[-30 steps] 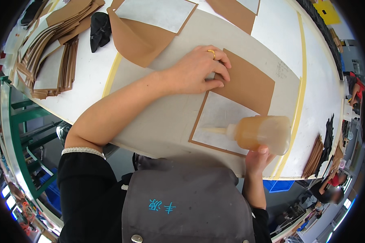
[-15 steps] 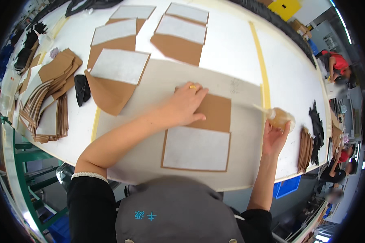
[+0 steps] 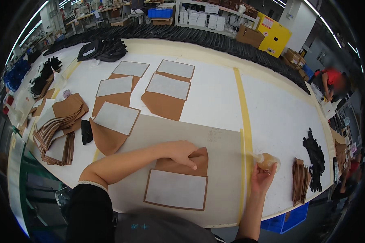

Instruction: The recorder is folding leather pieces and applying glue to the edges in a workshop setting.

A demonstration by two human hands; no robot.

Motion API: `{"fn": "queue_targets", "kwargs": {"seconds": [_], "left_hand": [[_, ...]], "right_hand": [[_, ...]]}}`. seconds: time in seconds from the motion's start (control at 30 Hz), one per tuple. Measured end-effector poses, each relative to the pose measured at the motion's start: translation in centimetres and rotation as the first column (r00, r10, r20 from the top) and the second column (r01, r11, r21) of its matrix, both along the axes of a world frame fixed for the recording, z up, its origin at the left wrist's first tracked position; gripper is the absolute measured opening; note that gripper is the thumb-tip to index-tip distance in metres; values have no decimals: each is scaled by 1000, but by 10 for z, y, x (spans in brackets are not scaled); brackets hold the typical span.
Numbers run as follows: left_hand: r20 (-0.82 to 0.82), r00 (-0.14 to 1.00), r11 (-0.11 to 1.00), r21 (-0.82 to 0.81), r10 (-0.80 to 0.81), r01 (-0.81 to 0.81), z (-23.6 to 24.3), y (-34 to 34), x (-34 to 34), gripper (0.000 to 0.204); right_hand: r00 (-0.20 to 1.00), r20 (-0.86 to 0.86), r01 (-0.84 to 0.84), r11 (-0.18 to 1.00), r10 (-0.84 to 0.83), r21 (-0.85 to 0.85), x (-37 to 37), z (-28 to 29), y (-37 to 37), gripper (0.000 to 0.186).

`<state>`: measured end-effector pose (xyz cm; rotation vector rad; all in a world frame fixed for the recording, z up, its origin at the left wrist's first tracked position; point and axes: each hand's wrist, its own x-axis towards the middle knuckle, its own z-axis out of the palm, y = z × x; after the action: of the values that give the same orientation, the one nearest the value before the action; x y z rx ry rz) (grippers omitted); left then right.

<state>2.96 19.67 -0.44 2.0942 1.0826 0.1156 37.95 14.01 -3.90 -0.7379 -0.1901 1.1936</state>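
Note:
On the grey board (image 3: 227, 182) lies a brown leather-like panel (image 3: 198, 168) with a white backing sheet (image 3: 176, 188) on its near half. My left hand (image 3: 181, 154) is closed on the panel's far part, which buckles up beside the thumb; the other fingertips are partly hidden. To the right, my right hand (image 3: 263, 178) holds a clear squeeze bottle (image 3: 268, 162) of amber liquid, tilted with its pale nozzle toward the left, above the yellow tape strip (image 3: 242, 109).
Several similar white-backed panels (image 3: 168, 87) lie beyond the board. Stacked brown pieces (image 3: 63, 129) and a black object (image 3: 86, 132) are at left. At right are another brown stack (image 3: 300, 182), black strips (image 3: 313, 158) and a blue bin (image 3: 286, 220) below the table edge.
The view has tilted up, showing more of the room. My left fingers, spread over the panel before, have curled in, and the panel's far part has buckled. The bottle stays in my right hand.

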Motion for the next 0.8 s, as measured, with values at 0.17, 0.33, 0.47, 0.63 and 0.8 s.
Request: {"fn": "queue_targets", "kwargs": {"seconds": [0.17, 0.33, 0.47, 0.63, 0.8], "left_hand": [[-129, 896, 843, -417, -425, 340, 14, 42, 16, 45], [-64, 994, 946, -318, -84, 59, 19, 92, 35, 52], [276, 836, 805, -521, 473, -284, -1, 158, 51, 46], [507, 206, 547, -754, 837, -364, -57, 240, 69, 37], [480, 34, 471, -841, 877, -267, -67, 250, 72, 41]], "right_hand": [[970, -241, -25, 1000, 24, -2, 0, 3, -4, 49], [952, -304, -4, 999, -7, -36, 0, 10, -6, 46], [949, -314, -48, 998, 32, -45, 6, 0, -5, 43], [956, -292, -49, 997, 28, -66, -4, 8, -6, 43], [954, -292, -91, 993, 67, -70, -2, 8, -8, 45]]}}
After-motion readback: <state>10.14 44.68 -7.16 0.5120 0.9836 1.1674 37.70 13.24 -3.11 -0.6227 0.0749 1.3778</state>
